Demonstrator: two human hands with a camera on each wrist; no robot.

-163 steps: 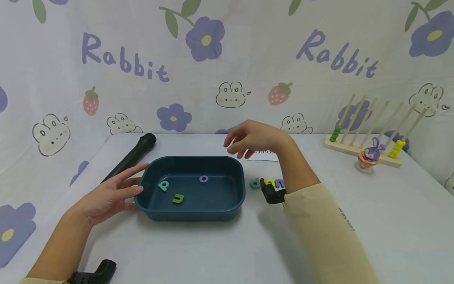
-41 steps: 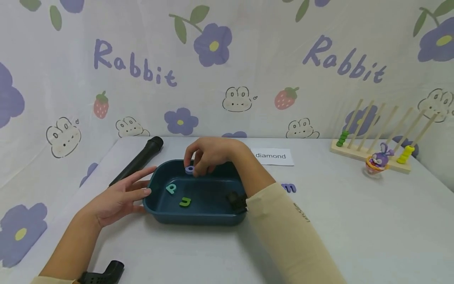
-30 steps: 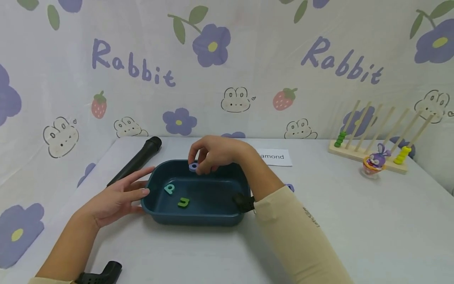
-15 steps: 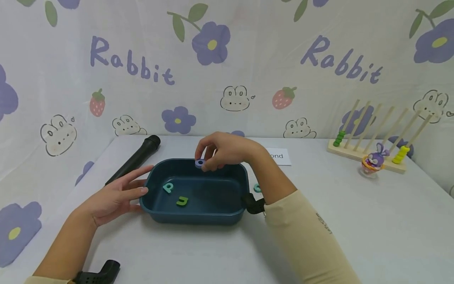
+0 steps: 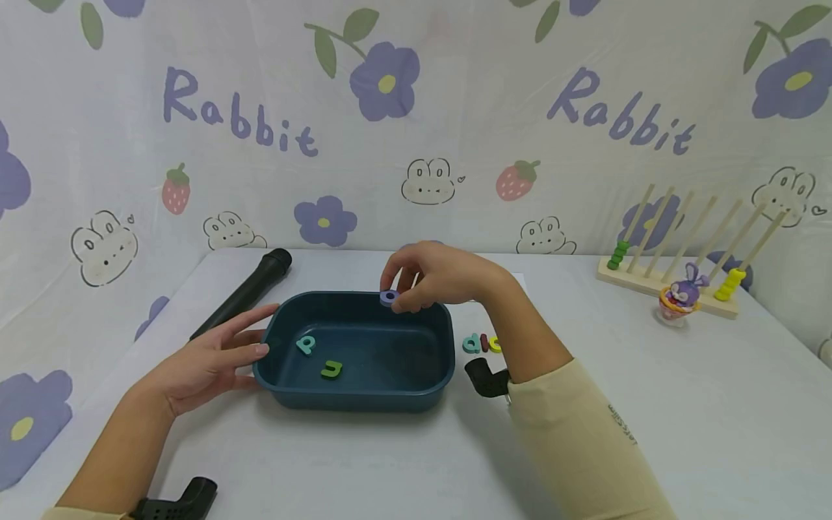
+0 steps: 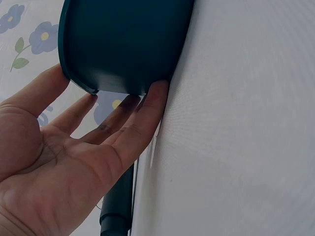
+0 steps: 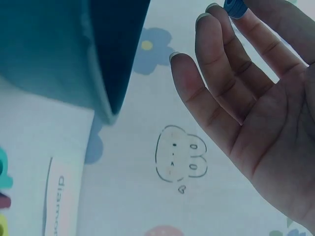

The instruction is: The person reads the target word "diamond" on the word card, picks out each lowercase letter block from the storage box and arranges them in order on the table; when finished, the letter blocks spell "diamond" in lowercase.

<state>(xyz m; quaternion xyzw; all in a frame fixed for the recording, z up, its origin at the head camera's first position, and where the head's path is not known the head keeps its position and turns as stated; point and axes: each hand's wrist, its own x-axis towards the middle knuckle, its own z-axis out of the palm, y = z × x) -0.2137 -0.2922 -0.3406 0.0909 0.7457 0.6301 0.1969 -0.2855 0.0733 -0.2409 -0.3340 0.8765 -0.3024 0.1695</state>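
Observation:
My right hand (image 5: 442, 278) pinches a small purple letter o (image 5: 388, 297) between thumb and fingertip, at the back rim of a dark teal rectangular basin (image 5: 354, 401). In the right wrist view the letter (image 7: 236, 7) shows at the top edge, with the other fingers free of it. Inside the basin lie a light teal letter p (image 5: 306, 345) and a green letter like a u (image 5: 331, 370). My left hand (image 5: 201, 354) touches the basin's left end with spread, fairly straight fingertips, also seen against its wall in the left wrist view.
Right of the basin sit a teal d (image 5: 471, 344), a dark red i (image 5: 484, 342) and a partly hidden yellow letter (image 5: 496, 344). A "diamond" card (image 7: 63, 196) lies behind them. A black microphone (image 5: 250, 285), a wooden peg rack (image 5: 663, 282) and a rabbit toy (image 5: 682, 296) stand farther off.
My right hand has reached into the basin, taken the purple o, and carried it up and rightward along the back rim. The left hand has stayed at the basin's left end.

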